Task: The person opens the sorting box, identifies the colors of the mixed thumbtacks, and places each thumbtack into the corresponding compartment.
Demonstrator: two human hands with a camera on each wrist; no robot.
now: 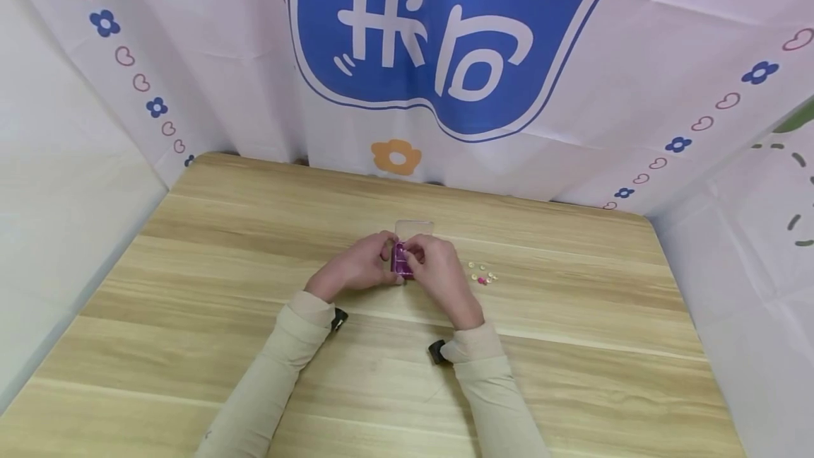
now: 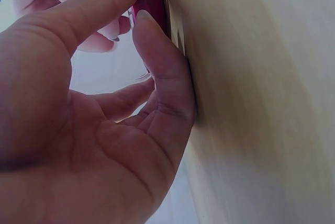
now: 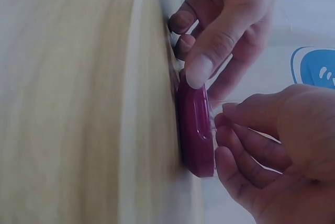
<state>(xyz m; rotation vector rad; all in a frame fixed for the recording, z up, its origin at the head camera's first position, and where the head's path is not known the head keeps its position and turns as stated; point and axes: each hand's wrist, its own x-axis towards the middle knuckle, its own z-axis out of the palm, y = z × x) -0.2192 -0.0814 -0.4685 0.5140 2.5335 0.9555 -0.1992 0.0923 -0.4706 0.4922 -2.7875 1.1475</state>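
A small purple box (image 1: 400, 260) with inner compartments lies on the table, its clear lid (image 1: 415, 227) raised at the back. My left hand (image 1: 359, 263) grips the box at its left side, thumb at the near corner. In the right wrist view, that thumb presses the end of the purple box (image 3: 196, 130). Over the compartments is my right hand (image 1: 439, 271), its thumb and index fingertips drawn together. Whether something tiny sits between them is hidden. Just right of this hand lie several small pale yellow pieces (image 1: 482, 268) and a pink piece (image 1: 482, 280).
The wooden table (image 1: 559, 345) carries all of this. Behind it hangs a white printed cloth (image 1: 254, 112) with a blue emblem, and pale cloth walls (image 1: 757, 267) stand at both sides. A black wrist device (image 1: 437, 352) sits at the right cuff.
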